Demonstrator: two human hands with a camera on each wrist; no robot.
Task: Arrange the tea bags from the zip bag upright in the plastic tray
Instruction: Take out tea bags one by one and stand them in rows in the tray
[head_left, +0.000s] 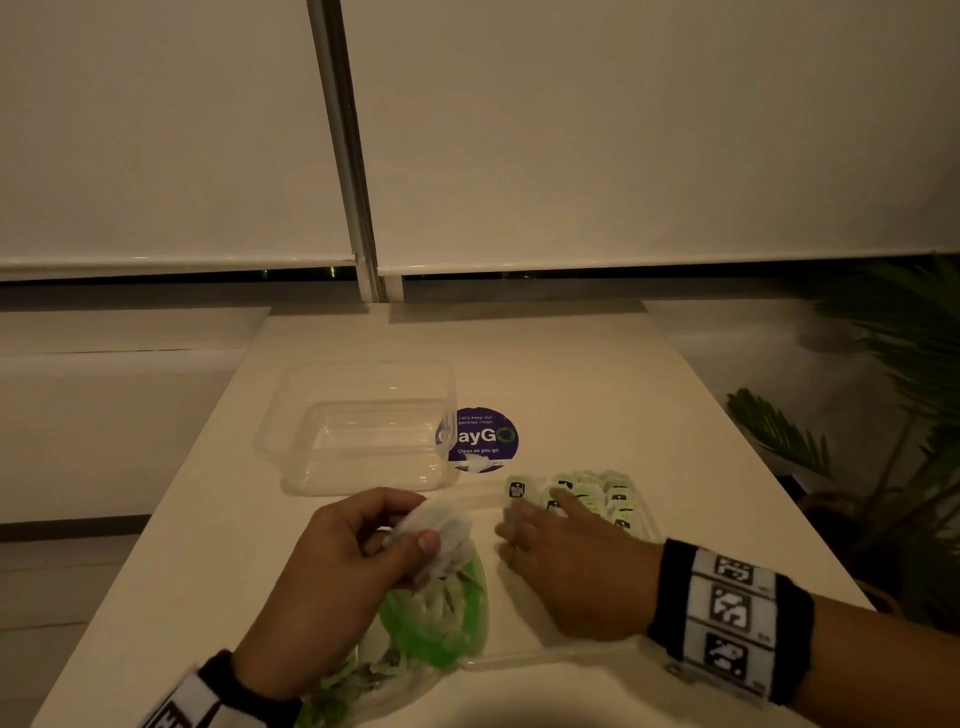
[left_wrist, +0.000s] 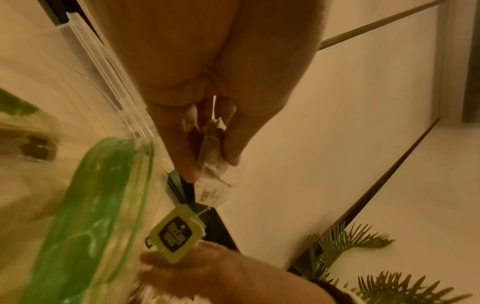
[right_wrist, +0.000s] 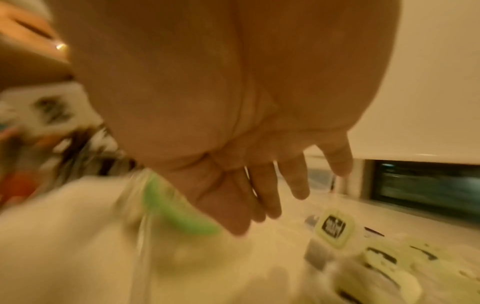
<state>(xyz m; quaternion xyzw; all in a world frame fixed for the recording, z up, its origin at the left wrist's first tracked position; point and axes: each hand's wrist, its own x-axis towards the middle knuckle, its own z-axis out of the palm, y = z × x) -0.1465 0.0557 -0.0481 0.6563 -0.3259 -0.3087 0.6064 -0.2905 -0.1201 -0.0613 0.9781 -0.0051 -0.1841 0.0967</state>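
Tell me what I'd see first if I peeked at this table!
Probably the left hand near the front edge, its fingers pinching a white tea bag over the green zip bag. To its right, the right hand reaches toward a row of green-tagged tea bags. Behind sits a clear plastic tray beside a purple sticker.

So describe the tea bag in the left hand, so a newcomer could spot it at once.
Start at the white table and find the clear plastic tray beside the round purple sticker. Just in front of the tray, the left hand pinches a white tea bag above the green-edged zip bag. Unlike the tea bags lying by the right hand, it is lifted off the table.
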